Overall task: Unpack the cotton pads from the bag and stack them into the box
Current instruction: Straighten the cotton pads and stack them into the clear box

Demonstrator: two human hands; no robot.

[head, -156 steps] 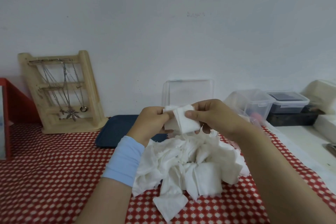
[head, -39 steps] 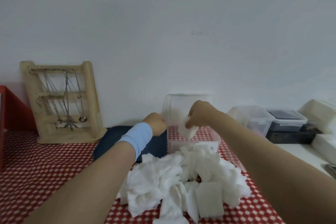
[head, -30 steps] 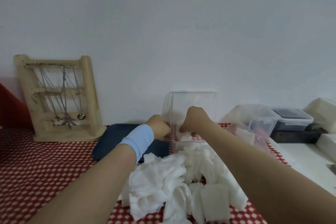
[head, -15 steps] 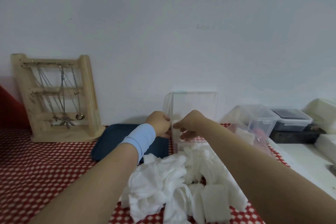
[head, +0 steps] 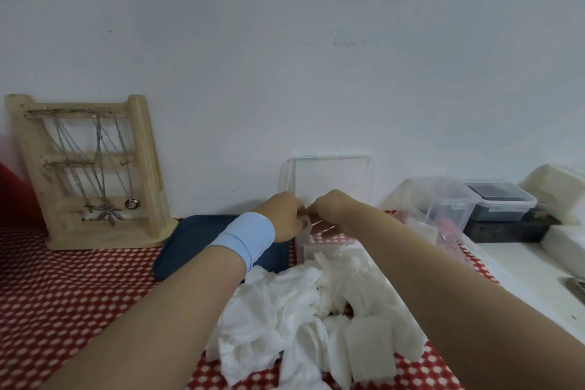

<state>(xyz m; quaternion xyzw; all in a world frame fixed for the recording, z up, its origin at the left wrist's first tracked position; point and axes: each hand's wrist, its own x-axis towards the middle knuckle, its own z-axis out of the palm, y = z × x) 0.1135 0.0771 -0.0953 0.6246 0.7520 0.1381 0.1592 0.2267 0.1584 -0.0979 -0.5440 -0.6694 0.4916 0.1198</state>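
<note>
A clear plastic box (head: 332, 180) stands on the red dotted cloth near the wall, its lid raised behind it. My left hand (head: 281, 215), with a light-blue wristband, and my right hand (head: 332, 210) meet at the box's front left corner. Both pinch a small white cotton pad (head: 304, 226) at the box's left wall. A loose heap of white cotton pads (head: 316, 310) lies on the cloth in front of the box, between my forearms. The crumpled clear bag (head: 424, 225) lies just right of the box.
A dark blue tray (head: 196, 241) lies left of the box. A wooden jewellery stand (head: 91, 168) with necklaces leans at the far left. Clear lidded containers (head: 449, 199) and a dark-filled one (head: 500, 199) stand at the right, beside white boxes (head: 557, 190).
My right hand carried a pad from the heap into the box. Both hands then came together at the box's front left corner and now sit closer together on the pad.
</note>
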